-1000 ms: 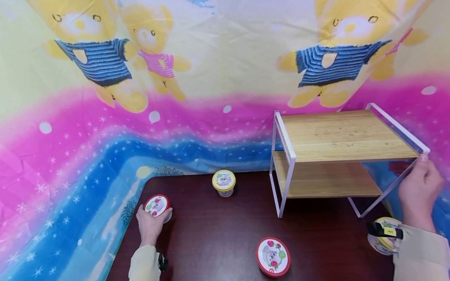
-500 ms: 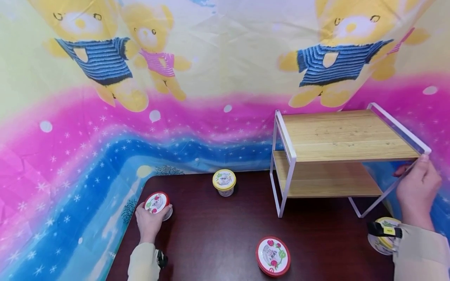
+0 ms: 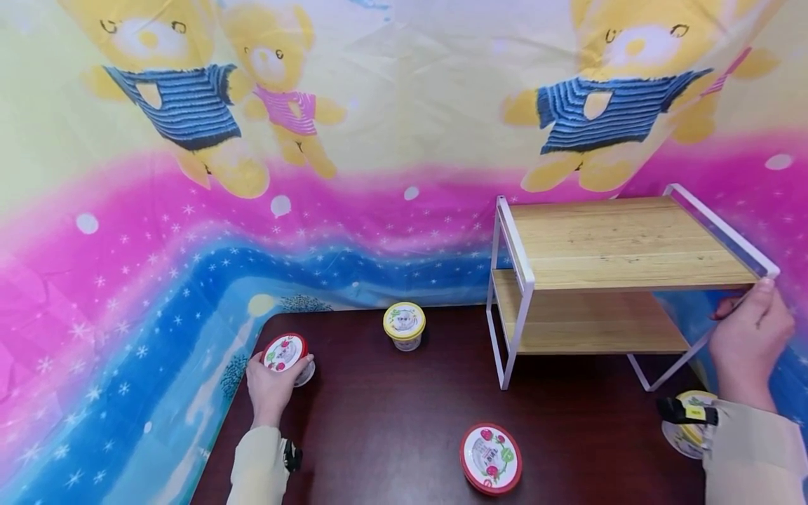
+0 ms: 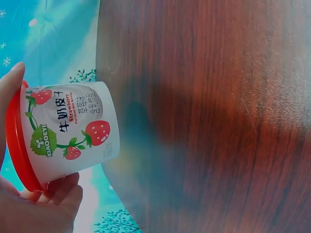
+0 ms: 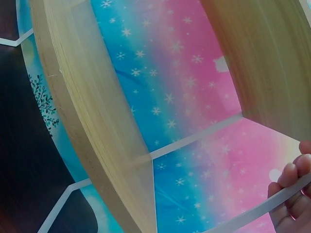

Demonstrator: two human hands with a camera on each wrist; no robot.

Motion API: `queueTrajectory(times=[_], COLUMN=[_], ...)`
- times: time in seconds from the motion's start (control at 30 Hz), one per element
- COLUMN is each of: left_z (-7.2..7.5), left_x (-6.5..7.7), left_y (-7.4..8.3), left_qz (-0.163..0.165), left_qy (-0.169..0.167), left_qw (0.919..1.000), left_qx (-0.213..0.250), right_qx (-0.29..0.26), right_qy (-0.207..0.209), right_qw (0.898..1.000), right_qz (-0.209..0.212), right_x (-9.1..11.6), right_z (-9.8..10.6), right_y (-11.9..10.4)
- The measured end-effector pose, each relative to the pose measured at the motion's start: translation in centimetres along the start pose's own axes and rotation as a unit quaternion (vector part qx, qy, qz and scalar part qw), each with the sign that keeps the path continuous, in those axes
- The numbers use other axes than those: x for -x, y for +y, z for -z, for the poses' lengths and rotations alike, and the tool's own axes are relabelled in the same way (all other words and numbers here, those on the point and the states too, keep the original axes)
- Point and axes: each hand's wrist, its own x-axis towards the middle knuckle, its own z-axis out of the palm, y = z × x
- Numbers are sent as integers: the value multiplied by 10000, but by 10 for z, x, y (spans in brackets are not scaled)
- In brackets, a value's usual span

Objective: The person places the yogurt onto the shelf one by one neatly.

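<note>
At the far left of the table, my left hand (image 3: 270, 391) grips a strawberry milk cup (image 3: 285, 353) with a red-rimmed lid. In the left wrist view the white cup (image 4: 75, 133) shows printed strawberries, with thumb and fingers on opposite sides just below the red lid (image 4: 20, 141). Its base points at the tabletop, where a blurred reflection lies. On the right, my right hand (image 3: 754, 337) holds the front corner of the white metal frame of a two-tier wooden shelf (image 3: 631, 242). Fingers (image 5: 289, 177) curl around that white bar in the right wrist view.
A yellow-lidded cup (image 3: 404, 322) stands at the table's back edge. Another red-lidded cup (image 3: 490, 459) is near the front middle. A second yellow-lidded cup (image 3: 684, 442) sits by the right sleeve, partly covered. Printed bear cloth (image 3: 404, 231) hangs behind the dark table (image 3: 379, 428).
My left hand has raised the strawberry milk cup a little, moving up in the head view. The right hand keeps its hold on the shelf frame, and the head view has shifted slightly.
</note>
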Motion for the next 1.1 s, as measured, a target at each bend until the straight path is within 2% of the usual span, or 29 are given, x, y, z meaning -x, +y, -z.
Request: queueTrajectory(times=[0.2,0.6,0.87,1.1], left_z=[0,-1,-1,-1], left_x=[-1,-1,3,5], left_y=[5,16,30,43], left_qz=[-25,-227,-350,-607], left_qy=[-51,19,-37,-74], left_qw=[10000,9997,9994,9981], left_qx=[19,-66,-26,-46], right_qx=[64,59,48,65], right_qy=[119,85,43,79], right_qw=[9998,9998,9999,9996], right_qz=[131,162,157,264], right_x=[0,-1,3,4], right_z=[-2,-3,-2,-3], right_y=[1,2,1,-1])
